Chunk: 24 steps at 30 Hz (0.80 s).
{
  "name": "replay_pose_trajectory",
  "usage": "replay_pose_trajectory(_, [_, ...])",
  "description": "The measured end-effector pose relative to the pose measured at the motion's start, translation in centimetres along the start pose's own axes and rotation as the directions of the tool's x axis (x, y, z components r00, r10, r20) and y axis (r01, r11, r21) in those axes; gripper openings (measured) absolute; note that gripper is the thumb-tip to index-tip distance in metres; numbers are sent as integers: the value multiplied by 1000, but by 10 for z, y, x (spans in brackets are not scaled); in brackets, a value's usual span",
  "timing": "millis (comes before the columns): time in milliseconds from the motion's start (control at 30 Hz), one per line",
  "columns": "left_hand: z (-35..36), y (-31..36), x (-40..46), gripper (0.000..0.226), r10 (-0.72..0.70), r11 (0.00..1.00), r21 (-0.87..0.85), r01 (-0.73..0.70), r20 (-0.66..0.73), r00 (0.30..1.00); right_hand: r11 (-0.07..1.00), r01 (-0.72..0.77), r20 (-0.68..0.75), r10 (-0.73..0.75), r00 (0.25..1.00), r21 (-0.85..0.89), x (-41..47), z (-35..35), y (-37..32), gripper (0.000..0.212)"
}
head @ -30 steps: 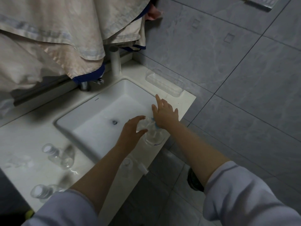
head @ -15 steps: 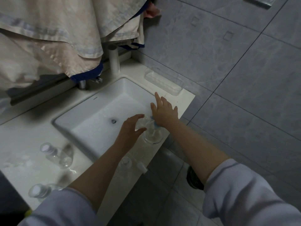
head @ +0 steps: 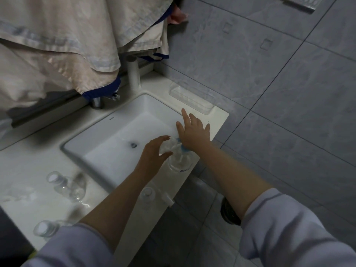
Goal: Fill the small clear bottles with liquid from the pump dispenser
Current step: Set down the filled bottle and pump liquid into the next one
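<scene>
The clear pump dispenser (head: 180,162) stands on the counter's front edge, right of the sink. My right hand (head: 193,132) lies flat on its blue pump head, fingers straight and spread. My left hand (head: 154,151) grips a small clear bottle (head: 168,146) tilted against the pump's spout, over the sink's edge. Another small clear bottle (head: 148,194) stands on the counter just under my left forearm. Two more (head: 65,185) sit left of the sink, and one (head: 45,229) sits near the counter's front left corner.
A white sink (head: 115,143) with a drain is set in the white counter (head: 23,170). A tap (head: 105,99) stands behind it under hanging cloths (head: 67,41). A clear soap tray (head: 191,100) is fixed to the grey tiled wall.
My right hand has stayed flat on the pump head and my left hand has kept the small bottle at the spout. Only the view has shifted slightly.
</scene>
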<state>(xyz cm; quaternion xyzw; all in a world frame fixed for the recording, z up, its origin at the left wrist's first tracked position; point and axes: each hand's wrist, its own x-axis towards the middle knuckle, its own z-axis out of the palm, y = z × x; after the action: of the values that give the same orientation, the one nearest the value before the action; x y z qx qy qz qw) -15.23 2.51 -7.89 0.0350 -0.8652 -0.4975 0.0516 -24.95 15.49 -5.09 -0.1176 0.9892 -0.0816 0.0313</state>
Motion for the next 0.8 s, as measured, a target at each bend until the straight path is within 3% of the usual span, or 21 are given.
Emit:
replay_pose_trajectory(267, [-2,5,-3,49,-43,999,-18,43,29,999,997,-27,-45,30,999,66,-2,11,1,61])
replay_pose_trajectory(367, [-1,8,-3,84,-40,999,-29,44,104,994,998,-24,-50,27,998,58,-2,16,2,64])
replay_pose_trajectory(467, [-1,6,-5,51,-72,997,-34,74,35,997,1000,22,-111,-22,994,-2,1,12,3,67])
replay_pose_trajectory(500, [-2,5,-5,49,-52,998,-37,53,14,999,999,34,-138,-36,990,-19,1,10,2,68])
replay_pose_trajectory(633, [-2,10,-4,49,-38,998,-44,39,25,999,1000,23,-167,-23,986,-2,1,9,2,67])
replay_pose_trajectory(733, [-1,12,-3,82,-12,998,-54,16,70,997,1000,8,-118,-6,993,15,1,14,2,66])
replay_pose_trajectory(800, [0,9,-5,72,-52,998,-28,54,75,996,1000,1,-86,0,996,15,-2,16,2,65])
